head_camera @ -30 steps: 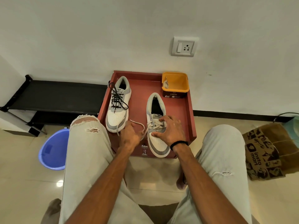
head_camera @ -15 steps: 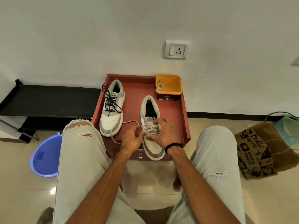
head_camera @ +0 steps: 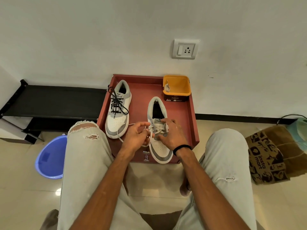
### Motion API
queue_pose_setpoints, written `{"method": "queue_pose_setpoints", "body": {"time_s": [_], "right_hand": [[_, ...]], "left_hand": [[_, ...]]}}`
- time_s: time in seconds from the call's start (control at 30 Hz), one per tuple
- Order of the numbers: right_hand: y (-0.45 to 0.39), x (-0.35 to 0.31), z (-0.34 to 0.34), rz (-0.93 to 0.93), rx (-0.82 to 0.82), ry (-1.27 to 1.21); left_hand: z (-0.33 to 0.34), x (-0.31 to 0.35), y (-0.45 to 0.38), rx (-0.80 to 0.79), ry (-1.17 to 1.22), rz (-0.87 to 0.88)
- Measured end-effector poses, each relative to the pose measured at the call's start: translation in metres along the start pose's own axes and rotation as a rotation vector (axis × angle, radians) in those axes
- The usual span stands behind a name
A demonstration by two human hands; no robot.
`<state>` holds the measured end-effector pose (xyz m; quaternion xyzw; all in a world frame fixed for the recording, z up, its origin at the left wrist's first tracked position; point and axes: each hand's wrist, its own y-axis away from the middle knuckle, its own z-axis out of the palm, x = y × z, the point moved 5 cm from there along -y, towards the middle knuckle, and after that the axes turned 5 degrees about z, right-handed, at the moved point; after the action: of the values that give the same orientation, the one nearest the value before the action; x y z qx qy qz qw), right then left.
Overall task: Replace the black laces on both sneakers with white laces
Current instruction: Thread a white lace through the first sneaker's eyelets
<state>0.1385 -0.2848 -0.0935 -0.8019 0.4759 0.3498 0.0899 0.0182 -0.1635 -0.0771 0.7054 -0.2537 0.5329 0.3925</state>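
Observation:
Two white and grey sneakers stand on a red table (head_camera: 186, 113). The left sneaker (head_camera: 118, 110) carries a black lace (head_camera: 117, 102), loosely tied. The right sneaker (head_camera: 159, 128) is partly threaded with a white lace (head_camera: 155, 129). My left hand (head_camera: 137, 136) pinches a strand of that lace beside the shoe's left side, and a loose end trails left toward the other sneaker. My right hand (head_camera: 172, 133) rests on the shoe's eyelets, fingers on the lacing. Another white lace (head_camera: 167, 87) hangs in an orange tub (head_camera: 181, 85) at the table's back right.
My knees flank the table's front edge. A blue basin (head_camera: 49, 156) sits on the floor at left under a black rack (head_camera: 54, 100). A brown paper bag (head_camera: 272, 155) stands at right. A wall socket (head_camera: 185, 49) is above the table.
My left hand has risen from the table beside the toe to the shoe's lacing, drawing the white lace in. The right hand slid up toward the tongue. The camera shifted slightly.

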Motion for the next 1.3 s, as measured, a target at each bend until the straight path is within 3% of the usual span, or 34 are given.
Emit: {"method": "queue_pose_setpoints", "body": {"time_s": [0.07, 0.13, 0.23, 0.3, 0.47, 0.63, 0.8, 1.0, 1.2, 1.3], "right_hand": [[0.0, -0.002, -0.005, 0.016, 0.034, -0.093], [0.003, -0.003, -0.01, 0.136, -0.006, -0.37], [0.015, -0.014, -0.009, 0.322, -0.232, -0.859], [0.019, -0.017, -0.008, 0.358, -0.304, -0.938], [0.019, -0.015, -0.016, 0.321, -0.278, -0.985], [0.015, -0.011, -0.033, 0.266, -0.249, -0.981], [0.008, -0.001, -0.054, 0.213, -0.216, -1.114], [0.005, 0.003, -0.079, 0.204, -0.096, -1.341], [0.008, 0.007, -0.077, 0.213, 0.01, -1.136], [0.01, 0.0, -0.07, 0.141, -0.014, -0.893]], "left_hand": [[0.0, 0.006, 0.0, -0.035, 0.077, 0.012], [0.002, 0.011, 0.001, -0.07, 0.104, 0.033], [0.004, 0.014, -0.001, -0.077, 0.099, 0.114], [0.006, 0.015, -0.003, -0.041, 0.042, 0.172], [0.007, 0.019, -0.002, 0.084, -0.084, 0.262], [0.008, 0.02, 0.001, 0.111, -0.223, 0.324], [0.001, 0.012, -0.001, 0.148, -0.356, 0.306], [-0.009, 0.006, 0.001, 0.247, -0.709, 0.177], [-0.012, -0.003, 0.006, 0.176, -0.92, 0.026], [-0.01, 0.005, 0.005, 0.143, -0.777, 0.17]]}}
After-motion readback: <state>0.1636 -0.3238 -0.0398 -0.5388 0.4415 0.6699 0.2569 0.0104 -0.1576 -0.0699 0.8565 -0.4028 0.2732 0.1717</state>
